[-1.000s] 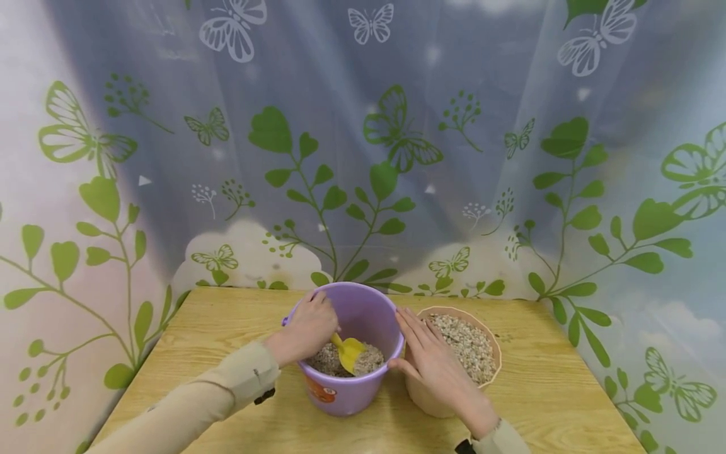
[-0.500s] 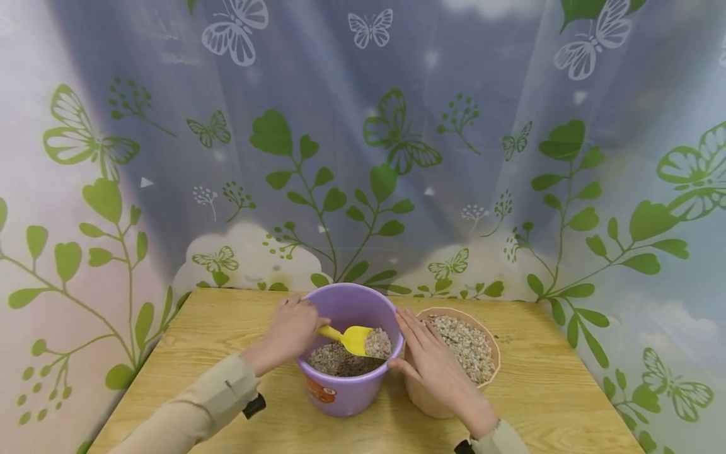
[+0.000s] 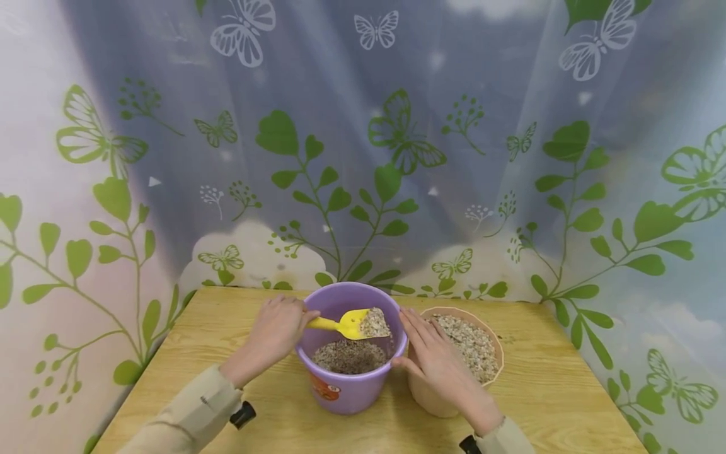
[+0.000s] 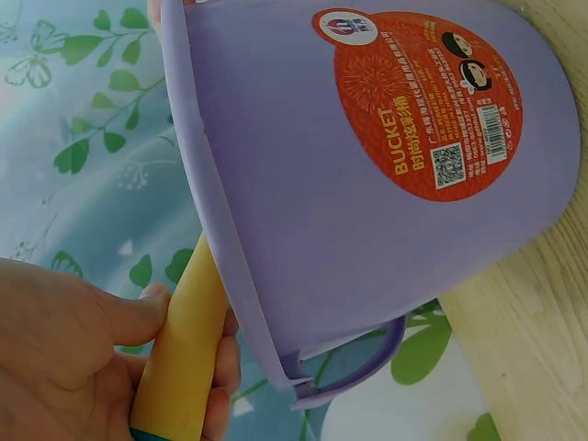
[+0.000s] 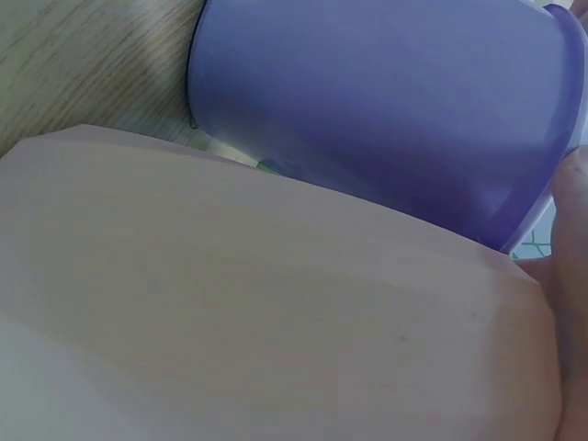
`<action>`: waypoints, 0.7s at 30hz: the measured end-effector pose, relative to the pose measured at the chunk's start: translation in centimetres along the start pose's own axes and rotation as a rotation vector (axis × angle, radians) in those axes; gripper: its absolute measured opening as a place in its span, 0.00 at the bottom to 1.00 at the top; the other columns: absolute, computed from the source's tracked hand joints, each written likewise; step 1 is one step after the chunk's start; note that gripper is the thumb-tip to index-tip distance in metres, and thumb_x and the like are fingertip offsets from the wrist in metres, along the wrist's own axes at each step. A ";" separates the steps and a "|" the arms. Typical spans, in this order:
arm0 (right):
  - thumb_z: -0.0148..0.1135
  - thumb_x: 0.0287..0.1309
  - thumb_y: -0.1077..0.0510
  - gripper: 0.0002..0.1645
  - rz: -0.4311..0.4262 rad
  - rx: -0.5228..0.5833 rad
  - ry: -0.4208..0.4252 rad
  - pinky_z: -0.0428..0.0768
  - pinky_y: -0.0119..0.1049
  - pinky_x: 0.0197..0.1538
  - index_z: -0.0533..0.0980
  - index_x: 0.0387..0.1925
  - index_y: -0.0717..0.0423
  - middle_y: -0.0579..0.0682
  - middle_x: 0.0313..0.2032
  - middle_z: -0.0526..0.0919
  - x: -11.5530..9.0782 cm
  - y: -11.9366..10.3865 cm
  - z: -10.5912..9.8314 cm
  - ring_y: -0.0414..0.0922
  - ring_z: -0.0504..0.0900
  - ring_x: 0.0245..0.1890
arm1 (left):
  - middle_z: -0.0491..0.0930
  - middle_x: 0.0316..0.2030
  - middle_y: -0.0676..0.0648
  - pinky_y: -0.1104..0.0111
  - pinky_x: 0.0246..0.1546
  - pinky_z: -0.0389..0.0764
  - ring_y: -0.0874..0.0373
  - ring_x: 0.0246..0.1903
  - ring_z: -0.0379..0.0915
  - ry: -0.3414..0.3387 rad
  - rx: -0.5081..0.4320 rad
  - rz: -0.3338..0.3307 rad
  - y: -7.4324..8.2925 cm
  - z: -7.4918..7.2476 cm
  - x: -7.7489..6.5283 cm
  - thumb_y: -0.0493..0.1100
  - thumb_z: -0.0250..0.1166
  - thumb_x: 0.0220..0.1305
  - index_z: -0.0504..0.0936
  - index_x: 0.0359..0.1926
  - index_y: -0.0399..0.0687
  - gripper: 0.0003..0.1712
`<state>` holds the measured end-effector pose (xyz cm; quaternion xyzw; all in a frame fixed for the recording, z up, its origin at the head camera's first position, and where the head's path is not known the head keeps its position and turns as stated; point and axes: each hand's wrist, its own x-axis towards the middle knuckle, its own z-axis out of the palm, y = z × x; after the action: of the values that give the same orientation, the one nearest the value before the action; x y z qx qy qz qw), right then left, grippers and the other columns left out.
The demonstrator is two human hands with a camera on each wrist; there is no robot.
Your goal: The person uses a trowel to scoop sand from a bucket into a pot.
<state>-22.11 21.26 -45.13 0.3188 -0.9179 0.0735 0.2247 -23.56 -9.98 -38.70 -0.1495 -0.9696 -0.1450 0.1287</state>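
Observation:
My left hand grips the handle of a yellow scoop at the left rim of a purple bucket. Pale grainy material is heaped in the scoop's blade, level with the bucket's mouth. Below it, more of the grains cover the bucket's bottom. The left wrist view shows thumb and fingers curled round the yellow handle outside the rim. My right hand lies with straight fingers against the bucket's right rim, partly over a peach pot filled with similar grains.
Both containers stand side by side on a wood-grain table. A curtain printed with butterflies and leaves hangs behind and to the sides. The bucket's purple carry handle hangs at its side in the left wrist view.
My left hand has drawn back left and lifted the loaded scoop from the grains in the bucket up to rim height. My right hand has stayed at the rim.

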 end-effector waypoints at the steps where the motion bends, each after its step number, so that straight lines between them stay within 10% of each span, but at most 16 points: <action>1: 0.29 0.70 0.25 0.55 -0.002 -0.010 0.000 0.65 0.59 0.69 0.58 0.75 0.66 0.63 0.75 0.59 0.0 0.0 0.0 0.59 0.63 0.73 | 0.72 0.21 0.52 0.59 0.38 0.72 0.51 0.32 0.71 0.010 0.003 0.001 -0.1 0.0 -0.1 0.50 0.63 0.72 0.77 0.22 0.48 0.20; 21: 0.51 0.70 0.35 0.46 0.098 0.080 -0.044 0.63 0.64 0.68 0.58 0.75 0.63 0.62 0.74 0.62 -1.5 1.8 -2.1 0.61 0.64 0.72 | 0.75 0.24 0.50 0.61 0.36 0.69 0.54 0.31 0.67 0.056 0.016 0.003 -0.5 -0.2 -1.2 0.50 0.64 0.71 0.82 0.28 0.45 0.17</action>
<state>-21.41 24.08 -43.96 0.2836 -0.9335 0.1139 0.1875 -22.59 -10.83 -39.04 -0.1458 -0.9664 -0.1413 0.1574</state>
